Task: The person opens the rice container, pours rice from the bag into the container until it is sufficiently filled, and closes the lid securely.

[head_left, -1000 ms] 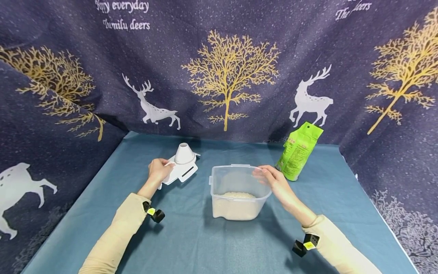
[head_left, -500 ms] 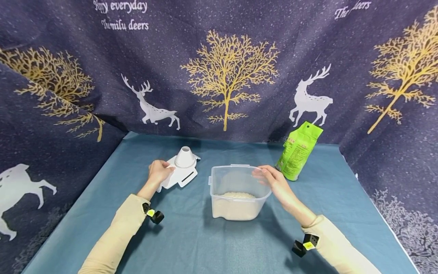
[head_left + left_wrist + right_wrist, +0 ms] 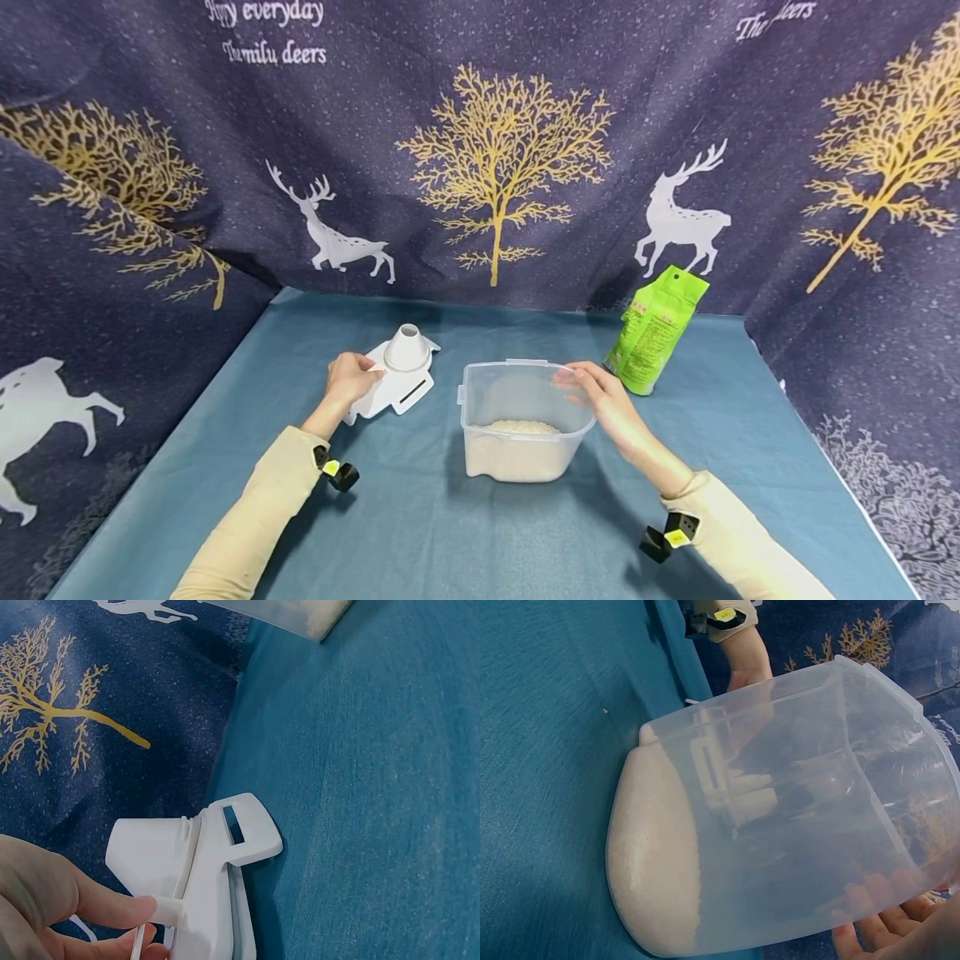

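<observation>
A white plastic lid (image 3: 390,392) with a cone-shaped spout (image 3: 407,350) is tilted above the table at the left. My left hand (image 3: 350,382) pinches its near-left edge; the left wrist view shows thumb and fingertips (image 3: 135,909) at a thin white part. A translucent container (image 3: 517,392) stands upright in the middle, with white rice (image 3: 654,847) in its bottom. My right hand (image 3: 611,408) holds the container's right side at the rim, its fingers (image 3: 874,926) bent against the wall. The thumb's exact place is hard to tell.
A bright green bag (image 3: 654,333) stands upright behind the right hand, leaning a little right. Blue cloth (image 3: 480,542) covers the table. A dark curtain (image 3: 360,100) with deer and trees closes off the back and sides.
The lid in my left hand has tilted slightly, its spout's opening coming down and turning more toward me. My right hand and the container have stayed in place.
</observation>
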Motion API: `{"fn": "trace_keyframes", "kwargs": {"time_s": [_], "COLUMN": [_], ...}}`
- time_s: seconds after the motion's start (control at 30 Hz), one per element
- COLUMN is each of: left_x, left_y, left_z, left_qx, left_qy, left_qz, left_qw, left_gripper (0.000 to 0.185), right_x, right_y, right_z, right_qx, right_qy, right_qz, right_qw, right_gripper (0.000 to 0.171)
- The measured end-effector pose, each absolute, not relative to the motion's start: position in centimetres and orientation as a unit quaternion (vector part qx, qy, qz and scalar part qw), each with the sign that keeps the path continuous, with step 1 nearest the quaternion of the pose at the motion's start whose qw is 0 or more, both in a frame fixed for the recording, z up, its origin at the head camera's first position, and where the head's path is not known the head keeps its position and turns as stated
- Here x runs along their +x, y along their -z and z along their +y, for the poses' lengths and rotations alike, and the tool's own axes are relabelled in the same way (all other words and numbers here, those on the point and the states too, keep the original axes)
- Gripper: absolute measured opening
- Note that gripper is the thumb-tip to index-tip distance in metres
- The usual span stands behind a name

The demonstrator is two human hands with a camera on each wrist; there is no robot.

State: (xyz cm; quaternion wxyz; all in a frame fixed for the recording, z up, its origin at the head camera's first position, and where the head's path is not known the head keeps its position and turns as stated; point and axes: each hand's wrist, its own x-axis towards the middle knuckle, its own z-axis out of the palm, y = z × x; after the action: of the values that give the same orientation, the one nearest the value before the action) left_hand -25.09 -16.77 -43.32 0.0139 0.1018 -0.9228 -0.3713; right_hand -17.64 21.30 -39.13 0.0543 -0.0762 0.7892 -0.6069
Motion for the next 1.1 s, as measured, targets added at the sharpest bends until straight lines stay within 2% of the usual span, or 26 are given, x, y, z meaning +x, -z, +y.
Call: {"fn": "trace_keyframes", "kwargs": {"time_s": [0.3,0.53,0.9,1.1], "left_x": [-25.1,-24.8,-24.6,-24.3], "left_y": [43.5,42.9,42.8,42.7], "left_z": [-16.9,-16.7,-16.4,-15.4], "left_qx": [0.029,0.035,0.028,-0.01], "left_qy": [0.287,0.266,0.264,0.29], "left_qz": [-0.957,-0.963,-0.964,-0.956], "left_qw": [0.019,0.006,0.013,0.047], "left_gripper": [0.03,0.03,0.036,0.036], "right_x": [-17.6,-17.5,-17.6,-17.6], "right_y": [39.1,39.1,39.2,39.3], "right_z": [21.3,21.3,21.2,21.2], "right_qx": [-0.076,-0.077,-0.071,-0.07], "right_qy": [0.606,0.603,0.606,0.606], "right_qz": [0.791,0.792,0.791,0.791], "right_qw": [0.049,0.05,0.049,0.048], "right_gripper": [0.045,0.046,0.046,0.046]}}
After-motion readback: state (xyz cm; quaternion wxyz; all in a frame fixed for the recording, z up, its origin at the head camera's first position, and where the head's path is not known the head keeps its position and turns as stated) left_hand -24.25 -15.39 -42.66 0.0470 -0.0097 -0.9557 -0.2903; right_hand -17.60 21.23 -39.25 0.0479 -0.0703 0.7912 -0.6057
